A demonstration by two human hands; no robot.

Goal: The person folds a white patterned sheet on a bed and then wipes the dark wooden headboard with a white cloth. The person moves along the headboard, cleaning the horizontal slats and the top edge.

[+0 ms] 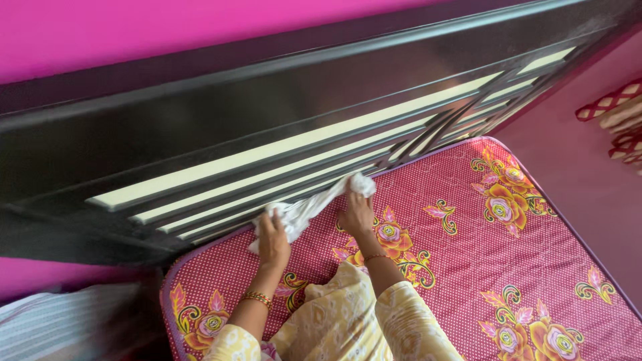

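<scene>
My left hand (273, 239) and my right hand (356, 215) both grip a white cloth (309, 208), stretched between them. The cloth is pressed against the lower slats of a dark headboard (221, 127) with pale cream strips. Both hands sit just above the head end of a pink mattress (481, 267) printed with yellow and orange flowers. Bangles show on both wrists, and yellow patterned sleeves cover my forearms.
A bright pink wall (100, 33) rises behind the headboard. A striped grey and white fabric (60, 324) lies at the lower left beside the bed. Red and cream patterned cloth (618, 113) hangs at the right edge, past a strip of pinkish floor (588, 180).
</scene>
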